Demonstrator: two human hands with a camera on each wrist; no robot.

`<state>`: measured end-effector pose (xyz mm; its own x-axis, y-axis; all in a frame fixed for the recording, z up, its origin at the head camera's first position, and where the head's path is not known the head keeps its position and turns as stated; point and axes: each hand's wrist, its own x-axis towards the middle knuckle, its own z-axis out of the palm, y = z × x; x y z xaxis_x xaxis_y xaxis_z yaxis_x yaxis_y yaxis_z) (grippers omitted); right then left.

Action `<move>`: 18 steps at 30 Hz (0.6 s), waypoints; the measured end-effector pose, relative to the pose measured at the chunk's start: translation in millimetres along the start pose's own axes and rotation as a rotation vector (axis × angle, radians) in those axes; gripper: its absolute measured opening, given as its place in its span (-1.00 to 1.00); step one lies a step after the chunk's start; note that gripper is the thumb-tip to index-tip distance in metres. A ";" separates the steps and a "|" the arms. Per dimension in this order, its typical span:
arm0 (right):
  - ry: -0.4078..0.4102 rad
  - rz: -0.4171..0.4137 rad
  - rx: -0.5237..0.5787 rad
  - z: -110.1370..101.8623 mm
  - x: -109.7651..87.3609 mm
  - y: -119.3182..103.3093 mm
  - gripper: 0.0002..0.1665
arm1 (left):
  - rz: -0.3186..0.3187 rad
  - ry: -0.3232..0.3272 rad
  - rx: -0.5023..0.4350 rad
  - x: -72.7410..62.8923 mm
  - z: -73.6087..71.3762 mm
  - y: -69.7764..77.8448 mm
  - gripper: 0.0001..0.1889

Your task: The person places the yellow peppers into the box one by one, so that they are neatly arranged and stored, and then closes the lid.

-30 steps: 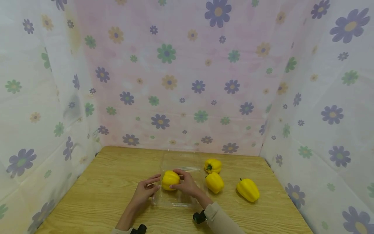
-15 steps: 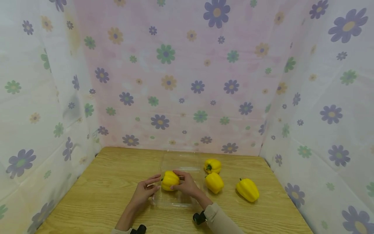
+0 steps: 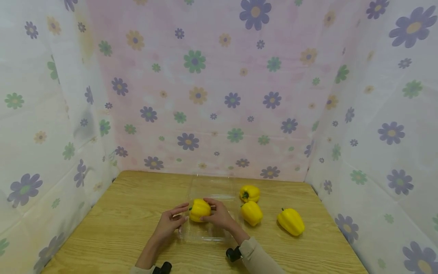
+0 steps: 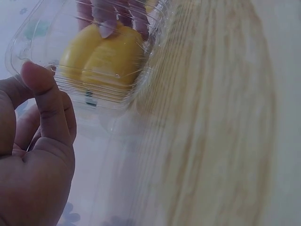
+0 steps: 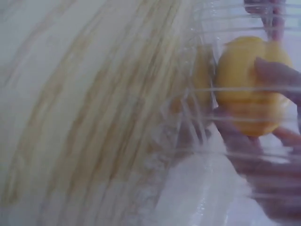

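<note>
Yellow and glossy, the pepper [image 3: 200, 210] lies on its side in the head view, between the two hands and over the left part of the clear container [image 3: 215, 239], its stem [image 3: 190, 208] pointing toward the left hand [image 3: 167, 225]; the right hand [image 3: 220, 216], the nearer one, holds it from the opposite end, thumb on the near side and fingers on the far. From the left wrist, that hand's thumb and finger appear to pinch the container's rim, apart from the pepper seen through the wall. From the right wrist, blurred, thumb and fingers spread about the pepper's width; whether it touches the container's floor I cannot tell.
</note>
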<state>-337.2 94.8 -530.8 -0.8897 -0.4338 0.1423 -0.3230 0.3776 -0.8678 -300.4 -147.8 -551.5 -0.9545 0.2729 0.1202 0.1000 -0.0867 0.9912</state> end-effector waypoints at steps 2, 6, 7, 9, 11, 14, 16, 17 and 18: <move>-0.009 -0.011 -0.030 -1.5 0.2 -1.9 -0.15 | 0.002 0.003 0.002 0.3 0.8 0.5 -0.49; -0.039 -0.015 -0.081 -4.4 0.0 -6.1 -0.12 | 0.021 -0.004 0.000 0.3 1.5 0.9 -0.48; -0.050 -0.014 -0.087 -5.2 -0.2 -7.4 -0.12 | 0.025 -0.002 0.002 0.4 1.5 0.6 -0.49; -0.071 -0.011 -0.118 -6.8 -1.1 -10.1 -0.11 | 0.034 -0.004 0.003 0.0 1.6 0.5 -0.49; -0.081 -0.007 -0.164 -9.1 -2.5 -14.2 -0.11 | 0.034 -0.005 0.001 -0.1 1.8 0.0 -0.48; -0.080 -0.005 -0.249 -13.0 -5.7 -21.2 -0.11 | 0.031 0.002 -0.003 -0.1 2.0 -0.2 -0.49; -0.077 -0.006 -0.285 -15.9 -8.8 -26.2 -0.11 | 0.024 0.010 -0.002 -0.3 2.1 -0.5 -0.49; -0.082 -0.007 -0.287 -17.6 -10.9 -29.0 -0.11 | 0.021 0.016 0.001 -0.5 2.1 -0.8 -0.49; -0.089 -0.005 -0.280 -19.6 -13.3 -32.1 -0.12 | 0.019 0.021 0.004 -1.0 2.2 -1.2 -0.49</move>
<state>-321.3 104.5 -495.6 -0.8600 -0.5018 0.0931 -0.4146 0.5807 -0.7006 -298.9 -145.8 -552.7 -0.9583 0.2506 0.1375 0.1190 -0.0879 0.9890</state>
